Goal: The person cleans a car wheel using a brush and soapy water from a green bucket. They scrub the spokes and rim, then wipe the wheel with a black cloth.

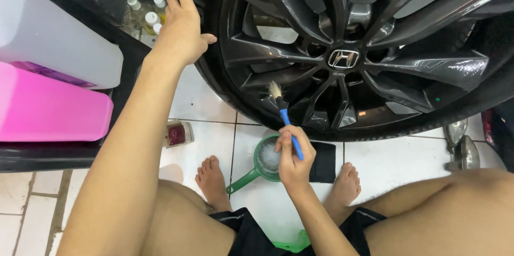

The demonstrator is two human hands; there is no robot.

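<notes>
A dark alloy wheel (369, 52) with glossy spokes fills the upper right, ringed by its black tyre (214, 69). My right hand (292, 157) grips a small detailing brush (284, 114) with a blue handle; its pale bristles touch the lower rim near a spoke. My left hand (182, 26) rests open against the tyre's left side, fingers spread upward. Below the brush, a green scoop (259, 167) with soapy water sits on the white tiled floor between my bare feet.
A pink jug (48, 106) and a white jug (53, 31) lie on a black shelf at left. Small bottles (144, 12) stand behind my left hand. A dark cloth (324, 162) lies by the scoop. A small square container (176, 134) sits on the tiles; metal parts (460, 143) lie at right.
</notes>
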